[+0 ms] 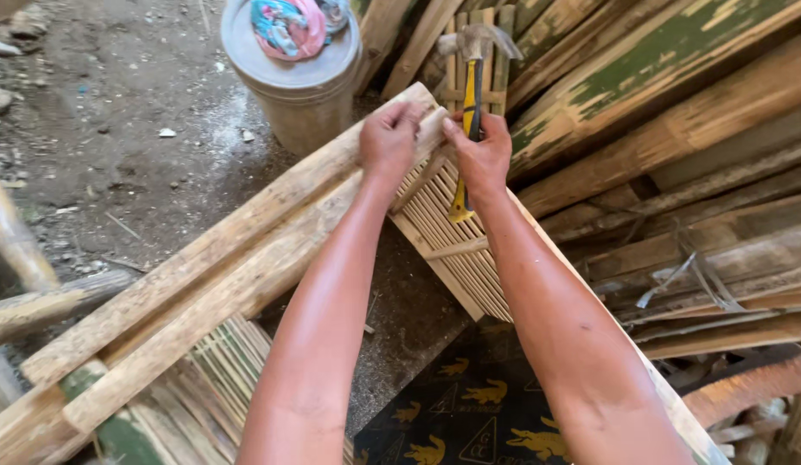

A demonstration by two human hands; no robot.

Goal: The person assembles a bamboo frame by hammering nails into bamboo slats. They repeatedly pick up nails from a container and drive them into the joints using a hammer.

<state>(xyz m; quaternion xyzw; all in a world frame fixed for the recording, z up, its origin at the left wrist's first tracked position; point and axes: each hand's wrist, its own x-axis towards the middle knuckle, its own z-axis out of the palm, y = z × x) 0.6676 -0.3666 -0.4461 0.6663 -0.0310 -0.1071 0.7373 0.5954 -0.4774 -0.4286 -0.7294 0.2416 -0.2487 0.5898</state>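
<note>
Head view, looking down along both bare forearms to where the hands meet at the far corner of a slatted bamboo panel [456,250]. The left hand [390,138] is closed over the end of a long wooden beam [219,258], fingers curled over its top edge and pressing it against the panel's frame. The right hand [482,155] is wrapped around the yellow-and-black handle of a claw hammer [472,77]; the steel head points away from the person, up past the panel's far edge, and the handle's end hangs down over the slats. So both hands are shut, one on the beam, one on the hammer.

Beyond the left hand a grey bucket [293,77] stands on the dirt floor with a bundle of coloured cloth [288,26] on its lid. Weathered planks with flaking green paint [667,77] are stacked to the right, and a dark printed sheet [469,405] lies on the ground between the arms.

To my eye, doing this well means keeping the beam pinned flush at the corner so it cannot slide, holding the hammer further down the handle for a controlled swing, and keeping the left fingers clear of wherever the head lands. I can't make out any nail from here.
</note>
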